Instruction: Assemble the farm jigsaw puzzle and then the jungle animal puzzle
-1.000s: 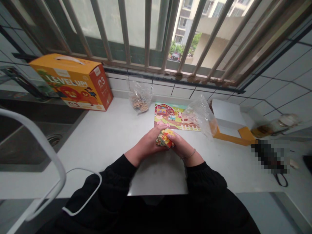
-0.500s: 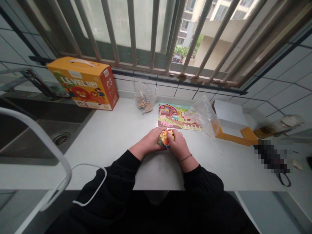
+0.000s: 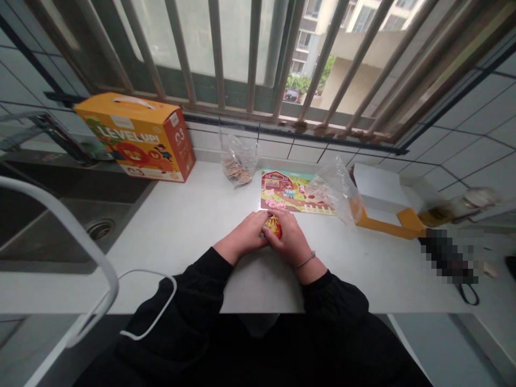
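Note:
Between my two hands is a small stack of colourful puzzle pieces, with red and yellow printing on the top one. My left hand wraps round the stack from the left. From the right, my right hand closes over it, its thumb across the lower left of the top piece. Much of the stack is hidden by fingers. Just beyond my hands lies a farm picture board showing a barn and animals, its right part under a crumpled clear plastic bag.
An orange carry box stands at the back left beside the sink. A clear bag of brown pieces sits against the tiled wall. An opened white and orange box is on the right. A white cable-like loop crosses the left foreground.
My right hand has shifted left and turned over the stack, with its thumb lower on the top piece. Less of the stack shows now. My left hand has stayed nearly in place.

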Action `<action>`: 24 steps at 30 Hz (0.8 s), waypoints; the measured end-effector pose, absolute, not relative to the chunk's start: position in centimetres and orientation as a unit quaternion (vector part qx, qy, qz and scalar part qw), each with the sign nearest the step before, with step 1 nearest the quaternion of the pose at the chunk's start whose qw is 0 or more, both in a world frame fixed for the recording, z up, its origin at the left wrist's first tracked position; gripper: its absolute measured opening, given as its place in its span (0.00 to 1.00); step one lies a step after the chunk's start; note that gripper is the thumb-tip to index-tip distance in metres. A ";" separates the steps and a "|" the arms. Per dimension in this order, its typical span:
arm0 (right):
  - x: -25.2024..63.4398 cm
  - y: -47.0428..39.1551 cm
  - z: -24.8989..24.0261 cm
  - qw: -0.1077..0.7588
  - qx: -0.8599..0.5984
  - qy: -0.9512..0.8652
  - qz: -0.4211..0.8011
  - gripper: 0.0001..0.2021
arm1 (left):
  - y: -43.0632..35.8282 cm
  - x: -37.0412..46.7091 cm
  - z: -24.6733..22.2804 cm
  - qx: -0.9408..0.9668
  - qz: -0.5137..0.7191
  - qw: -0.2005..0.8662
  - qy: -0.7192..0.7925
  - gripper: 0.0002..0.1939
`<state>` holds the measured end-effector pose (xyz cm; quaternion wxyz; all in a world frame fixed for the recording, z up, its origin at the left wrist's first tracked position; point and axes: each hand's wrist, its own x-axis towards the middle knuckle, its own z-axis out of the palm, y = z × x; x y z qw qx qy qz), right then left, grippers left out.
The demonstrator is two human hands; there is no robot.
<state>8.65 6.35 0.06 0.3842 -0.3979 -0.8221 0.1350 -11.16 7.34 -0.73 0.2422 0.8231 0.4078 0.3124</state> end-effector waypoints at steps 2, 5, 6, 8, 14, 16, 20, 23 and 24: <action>8.7 6.4 0.0 0.383 -0.399 -0.822 0.137 0.24 | 7.3 -11.1 -0.7 0.823 0.309 0.239 0.413 0.25; 8.8 6.4 0.0 0.380 -0.403 -0.821 0.139 0.25 | 7.2 -11.1 -0.4 0.823 0.306 0.241 0.414 0.23; 8.8 6.4 0.0 0.376 -0.406 -0.821 0.139 0.25 | 7.2 -11.2 -0.3 0.822 0.308 0.242 0.412 0.23; 8.9 6.5 -0.1 0.364 -0.422 -0.819 0.137 0.24 | 7.1 -11.2 -0.1 0.820 0.318 0.246 0.408 0.26; 10.7 7.5 -1.2 0.278 -0.527 -0.798 0.090 0.21 | 7.2 -11.9 -0.3 0.817 0.319 0.245 0.413 0.32; 11.5 7.7 -1.6 0.247 -0.548 -0.796 0.077 0.22 | 7.3 -12.1 -0.4 0.818 0.307 0.245 0.421 0.29; 12.7 7.5 -1.6 0.174 -0.590 -0.787 0.057 0.26 | 7.2 -12.4 -0.3 0.819 0.296 0.247 0.426 0.31; 13.6 7.2 -1.1 0.118 -0.619 -0.775 0.049 0.29 | 6.9 -12.4 0.1 0.829 0.299 0.238 0.409 0.39; 14.0 7.1 -0.9 0.103 -0.627 -0.770 0.048 0.29 | 6.8 -12.3 0.3 0.835 0.296 0.233 0.400 0.41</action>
